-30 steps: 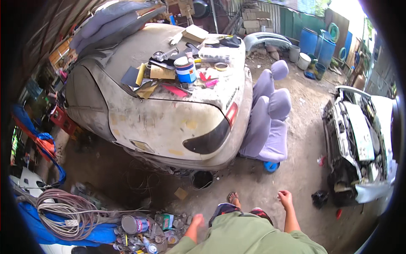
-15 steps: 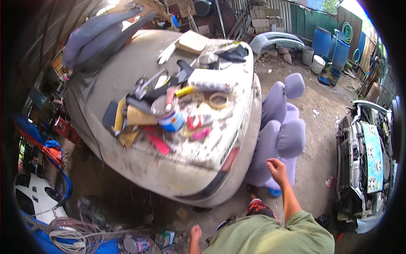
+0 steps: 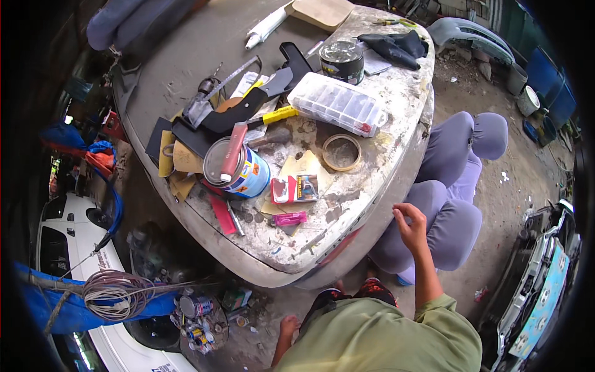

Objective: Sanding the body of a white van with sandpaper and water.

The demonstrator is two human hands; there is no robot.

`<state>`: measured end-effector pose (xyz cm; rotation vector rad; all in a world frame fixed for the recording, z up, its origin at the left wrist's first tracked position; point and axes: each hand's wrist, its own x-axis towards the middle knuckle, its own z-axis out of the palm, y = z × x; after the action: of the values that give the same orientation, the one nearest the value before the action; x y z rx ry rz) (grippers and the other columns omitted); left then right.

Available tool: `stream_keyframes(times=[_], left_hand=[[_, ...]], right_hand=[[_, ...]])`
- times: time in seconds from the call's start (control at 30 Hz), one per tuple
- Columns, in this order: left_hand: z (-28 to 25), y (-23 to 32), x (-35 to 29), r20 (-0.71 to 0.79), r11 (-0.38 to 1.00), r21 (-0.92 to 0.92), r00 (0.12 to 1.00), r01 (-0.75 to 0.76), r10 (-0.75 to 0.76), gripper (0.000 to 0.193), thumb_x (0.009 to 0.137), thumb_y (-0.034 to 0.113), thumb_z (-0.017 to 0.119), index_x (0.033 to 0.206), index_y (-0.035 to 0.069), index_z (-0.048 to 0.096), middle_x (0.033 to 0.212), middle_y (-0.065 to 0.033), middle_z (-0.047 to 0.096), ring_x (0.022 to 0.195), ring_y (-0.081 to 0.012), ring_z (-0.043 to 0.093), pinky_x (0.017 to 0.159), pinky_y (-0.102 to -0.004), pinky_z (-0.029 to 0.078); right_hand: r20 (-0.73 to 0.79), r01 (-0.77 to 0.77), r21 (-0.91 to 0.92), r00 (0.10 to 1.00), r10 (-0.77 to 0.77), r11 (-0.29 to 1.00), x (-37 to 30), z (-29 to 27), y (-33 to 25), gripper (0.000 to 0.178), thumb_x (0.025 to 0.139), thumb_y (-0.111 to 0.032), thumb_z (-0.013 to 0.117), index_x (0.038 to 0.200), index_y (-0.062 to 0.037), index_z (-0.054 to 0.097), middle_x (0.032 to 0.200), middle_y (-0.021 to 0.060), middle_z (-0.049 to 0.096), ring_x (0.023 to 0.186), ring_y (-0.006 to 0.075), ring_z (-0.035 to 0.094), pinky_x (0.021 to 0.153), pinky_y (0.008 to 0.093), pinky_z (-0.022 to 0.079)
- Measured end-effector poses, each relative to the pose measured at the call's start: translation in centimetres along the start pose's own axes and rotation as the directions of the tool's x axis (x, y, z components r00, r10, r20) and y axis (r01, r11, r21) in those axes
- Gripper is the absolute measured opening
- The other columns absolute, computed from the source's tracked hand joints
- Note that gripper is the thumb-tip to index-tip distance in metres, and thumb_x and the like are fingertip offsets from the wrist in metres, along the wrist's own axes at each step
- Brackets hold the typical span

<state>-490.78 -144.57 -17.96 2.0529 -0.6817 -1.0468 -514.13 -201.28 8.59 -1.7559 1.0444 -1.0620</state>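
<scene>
My right hand [image 3: 411, 226] hangs in the air beside the car's rear edge, in front of the grey car seats [image 3: 449, 229]. Its fingers are loosely bent with a gap at the thumb, and nothing is in them. Low by my side, my left hand [image 3: 289, 325] is curled in, with nothing seen in it. On the car's dusty trunk lid [image 3: 347, 208] stand a paint can [image 3: 251, 177] with a red tube [image 3: 234, 152] on top, a clear compartment box [image 3: 338, 102], a masking tape roll [image 3: 341, 152], a small red box [image 3: 294, 188] and a pink lighter-like piece [image 3: 289, 218].
Farther up the lid are a dark round tin [image 3: 342, 62], a black cloth-like bundle [image 3: 396, 48], a yellow cutter [image 3: 280, 115] and a white tube [image 3: 268, 28]. A coiled cable [image 3: 118, 294] hangs at lower left above a white car [image 3: 68, 242]. Stripped car parts [image 3: 533, 291] stand at right.
My view has moved closer to the trunk lid, so its things look larger. Both hands stay near my body, and the right is a little higher in view. Nothing was picked up.
</scene>
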Motion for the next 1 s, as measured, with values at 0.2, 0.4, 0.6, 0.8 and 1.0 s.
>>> stream_keyframes(times=[0.2, 0.4, 0.6, 0.8, 1.0], left_hand=[[-0.1, 3.6, 2.4, 0.021, 0.79, -0.386, 0.861, 0.476, -0.508, 0.013, 0.089, 0.014, 0.055, 0.097, 0.006, 0.061, 0.08, -0.0055, 0.063, 0.066, -0.0172, 0.063, 0.055, -0.0293, 0.05], [-0.3, 6.3, 4.5, 0.131, 0.793, -0.322, 0.854, 0.516, -0.503, 0.007, 0.088, 0.012, 0.055, 0.089, 0.009, 0.06, 0.075, -0.0032, 0.059, 0.062, -0.0164, 0.058, 0.055, -0.0306, 0.047], [-1.0, 7.7, 4.4, 0.079, 0.944, -0.167, 0.958, 0.286, -0.276, 0.008, 0.09, 0.012, 0.054, 0.085, 0.008, 0.059, 0.072, -0.0024, 0.057, 0.061, -0.0152, 0.055, 0.054, -0.0301, 0.046], [-1.5, 9.9, 5.1, 0.111, 0.789, -0.255, 0.828, 0.558, -0.55, 0.007, 0.087, 0.005, 0.055, 0.092, 0.006, 0.06, 0.074, -0.0034, 0.059, 0.064, -0.0165, 0.058, 0.059, -0.0295, 0.049], [-2.0, 10.5, 5.8, 0.026, 0.834, -0.31, 0.881, 0.456, -0.472, 0.007, 0.086, 0.006, 0.057, 0.092, 0.005, 0.06, 0.073, -0.0031, 0.059, 0.066, -0.0174, 0.06, 0.059, -0.0277, 0.048]], right_hand=[[-0.046, 0.14, -0.037, 0.989, -0.141, 0.989, 3.4, 1.5, -1.4, 0.008, 0.083, -0.002, 0.065, 0.09, 0.0019, 0.065, 0.081, 0.0124, 0.066, 0.071, 0.0211, 0.062, 0.069, 0.0294, 0.049], [-0.068, 0.156, -0.078, 0.985, -0.161, 0.985, 4.8, 0.4, -1.7, 0.006, 0.082, 0.0, 0.065, 0.088, 0.0025, 0.064, 0.082, 0.0133, 0.066, 0.072, 0.0214, 0.063, 0.068, 0.0297, 0.049], [-0.07, 0.092, -0.1, 0.993, -0.099, 0.991, 3.7, -0.1, -0.2, 0.007, 0.082, -0.001, 0.065, 0.088, 0.0012, 0.065, 0.079, 0.0123, 0.065, 0.072, 0.021, 0.064, 0.067, 0.0297, 0.05], [-0.084, 0.11, -0.054, 0.99, -0.114, 0.992, 3.9, 0.3, -1.0, 0.006, 0.081, -0.002, 0.066, 0.087, 0.0002, 0.065, 0.079, 0.0125, 0.065, 0.073, 0.0249, 0.065, 0.066, 0.032, 0.051], [-0.076, 0.212, -0.069, 0.973, -0.217, 0.975, 4.5, 0.2, -1.3, 0.006, 0.08, -0.002, 0.066, 0.086, -0.0004, 0.065, 0.082, 0.0135, 0.065, 0.074, 0.0286, 0.064, 0.068, 0.034, 0.051]])
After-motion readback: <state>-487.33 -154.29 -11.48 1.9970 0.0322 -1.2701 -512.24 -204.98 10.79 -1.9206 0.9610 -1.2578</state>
